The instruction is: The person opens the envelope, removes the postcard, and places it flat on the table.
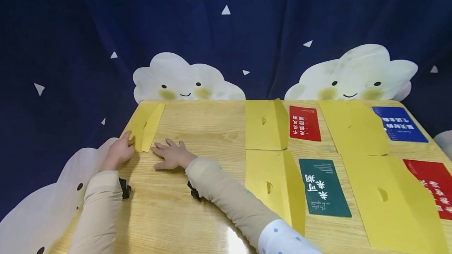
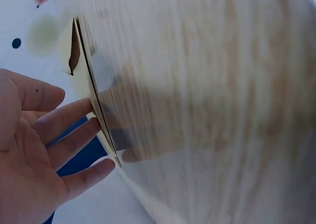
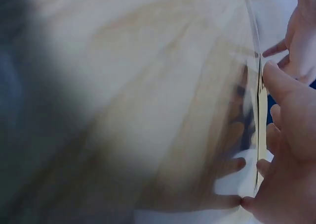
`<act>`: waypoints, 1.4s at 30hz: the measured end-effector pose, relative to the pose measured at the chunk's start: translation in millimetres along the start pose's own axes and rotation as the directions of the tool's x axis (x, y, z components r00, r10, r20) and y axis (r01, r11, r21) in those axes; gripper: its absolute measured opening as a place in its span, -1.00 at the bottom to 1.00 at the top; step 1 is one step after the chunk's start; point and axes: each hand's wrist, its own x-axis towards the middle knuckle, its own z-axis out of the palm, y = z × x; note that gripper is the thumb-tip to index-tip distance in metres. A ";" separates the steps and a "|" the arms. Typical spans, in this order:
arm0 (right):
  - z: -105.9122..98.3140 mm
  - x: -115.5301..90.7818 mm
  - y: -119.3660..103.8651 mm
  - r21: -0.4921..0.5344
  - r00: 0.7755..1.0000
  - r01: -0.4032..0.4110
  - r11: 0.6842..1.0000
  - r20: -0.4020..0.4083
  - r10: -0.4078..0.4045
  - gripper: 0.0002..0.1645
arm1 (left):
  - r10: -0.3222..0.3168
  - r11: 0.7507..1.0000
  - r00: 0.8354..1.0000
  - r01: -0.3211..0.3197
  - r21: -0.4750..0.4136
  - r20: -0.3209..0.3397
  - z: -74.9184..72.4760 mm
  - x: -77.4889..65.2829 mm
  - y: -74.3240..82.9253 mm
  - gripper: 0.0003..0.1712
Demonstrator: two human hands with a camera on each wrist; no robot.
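Observation:
A yellow paper envelope (image 1: 137, 126) with a creased flap and a small slit lies at the table's far left corner. My left hand (image 1: 121, 152) is at its near left edge; in the left wrist view the extended fingers of that hand (image 2: 34, 145) touch the rim of the envelope (image 2: 89, 85). Just right of the envelope's near corner, my right hand (image 1: 172, 154) is low over the table with its fingers spread. The right wrist view shows this hand (image 3: 294, 135) beside the thin edge of the envelope (image 3: 261, 135). Neither hand grips anything.
More yellow envelopes stand in two columns on the right, such as the far one (image 1: 261, 128). Beside them lie a red card (image 1: 304, 124), a green card (image 1: 325, 187), a blue card (image 1: 400, 124) and another red card (image 1: 432, 185). A dark blue curtain (image 1: 212, 30) hangs behind the wooden table (image 1: 205, 120).

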 end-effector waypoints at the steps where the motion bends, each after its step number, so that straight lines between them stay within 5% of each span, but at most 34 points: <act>1: -0.1 1.3 -2.8 0.006 1.000 0.001 1.000 0.004 -0.001 -0.19 | 0.010 1.000 1.000 -0.010 0.010 -0.002 -0.1 -0.1 -0.2 -0.30; 9: 3.5 8.3 -12.1 -0.037 0.997 -0.061 0.997 0.042 0.062 -0.20 | 0.045 0.998 0.999 -0.045 0.036 -0.023 2.8 1.8 8.1 -0.31; 16: 11.0 11.5 -21.4 -0.163 0.993 -0.101 0.981 0.038 0.109 -0.28 | 0.077 0.997 0.992 -0.077 0.009 -0.095 2.0 3.7 -7.2 -0.41; 21: 13.5 11.0 -23.6 -0.183 0.992 -0.117 0.976 0.033 0.125 -0.32 | 0.088 0.996 0.996 -0.088 -0.026 0.026 -2.8 5.6 -26.7 -0.08; 26: 14.1 10.6 -19.9 -0.185 0.990 -0.133 0.974 0.025 0.140 -0.33 | 0.148 0.989 0.975 -0.141 -0.051 0.168 0.8 7.4 -34.8 0.04; 42: 12.5 -2.5 -13.9 -0.190 0.992 -0.121 0.974 0.014 0.126 -0.32 | 0.110 0.991 0.978 -0.121 0.051 0.179 4.9 3.5 -15.8 0.04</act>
